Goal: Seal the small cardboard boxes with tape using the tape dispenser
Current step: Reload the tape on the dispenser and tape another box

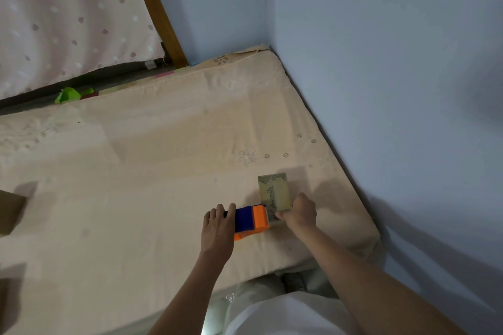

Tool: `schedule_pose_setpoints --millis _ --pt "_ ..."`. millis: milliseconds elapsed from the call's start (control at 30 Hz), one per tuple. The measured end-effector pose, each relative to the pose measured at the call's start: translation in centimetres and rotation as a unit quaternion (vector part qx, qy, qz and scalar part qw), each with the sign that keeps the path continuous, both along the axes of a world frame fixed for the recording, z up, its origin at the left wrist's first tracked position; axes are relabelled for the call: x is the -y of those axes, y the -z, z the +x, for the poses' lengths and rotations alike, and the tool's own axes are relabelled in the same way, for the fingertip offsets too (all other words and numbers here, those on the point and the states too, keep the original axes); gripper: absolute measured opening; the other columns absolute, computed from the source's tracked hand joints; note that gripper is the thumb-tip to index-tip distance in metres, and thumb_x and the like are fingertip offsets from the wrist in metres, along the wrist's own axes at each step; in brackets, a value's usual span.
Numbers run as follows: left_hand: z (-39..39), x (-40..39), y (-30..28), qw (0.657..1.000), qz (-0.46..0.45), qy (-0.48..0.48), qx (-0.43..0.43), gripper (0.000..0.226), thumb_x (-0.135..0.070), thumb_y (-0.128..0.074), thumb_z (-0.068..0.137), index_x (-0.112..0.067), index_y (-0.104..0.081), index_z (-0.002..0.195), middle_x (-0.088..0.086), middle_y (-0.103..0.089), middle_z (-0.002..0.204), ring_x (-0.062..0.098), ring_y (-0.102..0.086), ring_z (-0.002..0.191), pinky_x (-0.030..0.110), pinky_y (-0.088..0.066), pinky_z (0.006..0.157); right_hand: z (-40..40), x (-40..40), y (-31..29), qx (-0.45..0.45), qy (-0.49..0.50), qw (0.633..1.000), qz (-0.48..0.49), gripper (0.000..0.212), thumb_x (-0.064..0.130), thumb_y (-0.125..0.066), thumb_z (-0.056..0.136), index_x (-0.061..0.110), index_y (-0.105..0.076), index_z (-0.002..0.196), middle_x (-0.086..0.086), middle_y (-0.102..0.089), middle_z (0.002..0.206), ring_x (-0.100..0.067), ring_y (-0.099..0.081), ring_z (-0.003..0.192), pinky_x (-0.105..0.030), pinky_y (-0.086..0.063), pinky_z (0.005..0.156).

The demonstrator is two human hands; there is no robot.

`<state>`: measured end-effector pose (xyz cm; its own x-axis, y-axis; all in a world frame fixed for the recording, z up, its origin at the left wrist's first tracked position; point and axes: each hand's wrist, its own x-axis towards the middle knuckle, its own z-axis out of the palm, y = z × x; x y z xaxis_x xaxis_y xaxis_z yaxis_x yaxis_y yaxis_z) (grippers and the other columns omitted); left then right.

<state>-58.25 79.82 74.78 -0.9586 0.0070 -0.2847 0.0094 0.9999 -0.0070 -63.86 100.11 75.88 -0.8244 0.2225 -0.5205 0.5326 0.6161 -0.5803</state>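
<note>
Head view of a mattress (163, 160) covered in a pale peach sheet, pushed into the corner of two blue walls (381, 62). A small cardboard box (275, 193) lies flat on the mattress near its right edge, towards the near right corner. An orange and blue tape dispenser (251, 219) rests on the mattress with its orange head touching the near end of the box. The left hand (219, 228) lies over the blue rear part of the dispenser, fingers (231, 211) curled onto its top and gripping it. The right hand (299, 215) is beside the box's near right corner, fingers curled, thumb and fingertips pinching at the box's near edge just beside the dispenser head; whether they hold tape or only cardboard cannot be told. At the mattress's far left edge a green scrap (71, 95) lies against a wooden bed frame (160, 16) hung with pink dotted cloth (68, 22). A brown cardboard piece (11, 212) is cut off by the left border.
</note>
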Motion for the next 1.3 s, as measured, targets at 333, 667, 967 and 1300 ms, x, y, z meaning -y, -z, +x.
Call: schedule_pose_setpoints --millis 333,667,967,1300 --pt "0.4 0.0 -0.2 1.0 0.006 -0.012 0.001 0.065 -0.022 -0.071 0.084 -0.019 -0.037 0.14 0.005 -0.05 0.125 0.02 -0.049 0.112 0.033 -0.039 0.101 0.4 0.0 -0.2 -0.008 -0.012 1.0 0.011 0.053 0.028 -0.091 0.07 0.009 -0.053 0.103 -0.007 -0.063 0.109 -0.024 -0.062 0.103 -0.032 -0.056 0.078" --pt "0.7 3.6 -1.6 0.994 -0.106 0.004 0.02 0.076 -0.019 -0.079 0.07 -0.021 -0.041 0.136 0.01 -0.052 0.114 0.027 -0.052 0.102 0.038 -0.039 0.096 -0.3 0.4 -0.8 0.009 -0.037 0.998 0.042 0.058 0.028 -0.091 0.069 0.003 -0.056 0.109 -0.013 -0.065 0.115 -0.03 -0.063 0.107 -0.032 -0.047 0.075" --pt "-1.3 -0.1 -3.2 0.976 -0.194 0.077 0.069 0.095 -0.024 -0.076 0.077 -0.034 -0.013 0.148 0.019 -0.041 0.127 0.038 -0.04 0.118 0.049 -0.024 0.107 -0.4 0.6 -1.3 0.024 -0.029 0.999 0.035 0.057 0.027 -0.092 0.069 0.005 -0.056 0.107 -0.012 -0.065 0.114 -0.029 -0.064 0.106 -0.032 -0.05 0.076" --pt "-3.3 -3.9 -3.2 0.947 -0.286 0.083 0.121 0.083 -0.027 -0.075 0.077 -0.03 -0.02 0.14 0.021 -0.043 0.122 0.038 -0.04 0.116 0.049 -0.024 0.102 -0.3 0.9 -1.5 0.028 -0.032 0.999 0.027 0.045 0.022 -0.09 0.072 0.012 -0.052 0.096 -0.009 -0.067 0.11 -0.026 -0.065 0.101 -0.022 -0.035 0.051"
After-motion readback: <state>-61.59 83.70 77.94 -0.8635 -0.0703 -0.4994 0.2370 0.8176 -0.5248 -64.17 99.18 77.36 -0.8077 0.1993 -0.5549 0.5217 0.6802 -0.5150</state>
